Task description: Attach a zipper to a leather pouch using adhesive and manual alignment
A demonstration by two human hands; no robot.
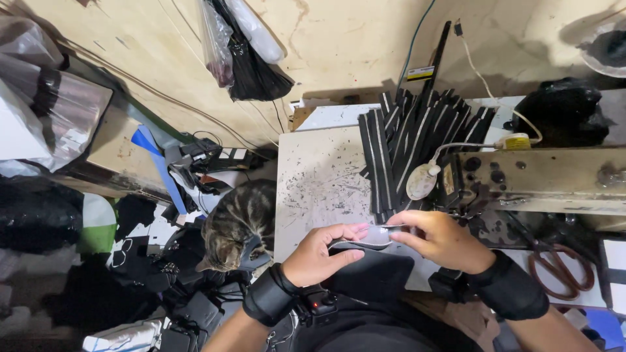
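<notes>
Left hand: the left hand (323, 255) is curled nearly closed, thumb and fingers pinching the near end of a black zipper strip (365, 242).
Right hand: the right hand (440, 240) is also pinched down, fingertips gripping the far end of the same strip, where a pale metallic bit shows.
Strip position: it spans the small gap between both hands, held just above the near edge of the tabletop (316, 179).
Doing it well: judging from the grip, the strip wants even tension between the two pinches, kept flat and untwisted so the toothed edge stays in sight; the work should stay low over the tabletop.
Ahead of the hands: a fanned pile of black strips (407, 133) lies just beyond the right hand, beside a worn sewing machine (541, 179) with a small lamp (422, 181).
Right of the right hand: red-handled scissors (561, 264) rest near the wrist.
Left of the left hand: a tabby cat (238, 225) sits beside the tabletop among dark clutter.
Hard to make out: whether the pale bit is a slider or bare teeth cannot be told; the fingers cover both strip ends, and dark wrist bands hide the wrists.
</notes>
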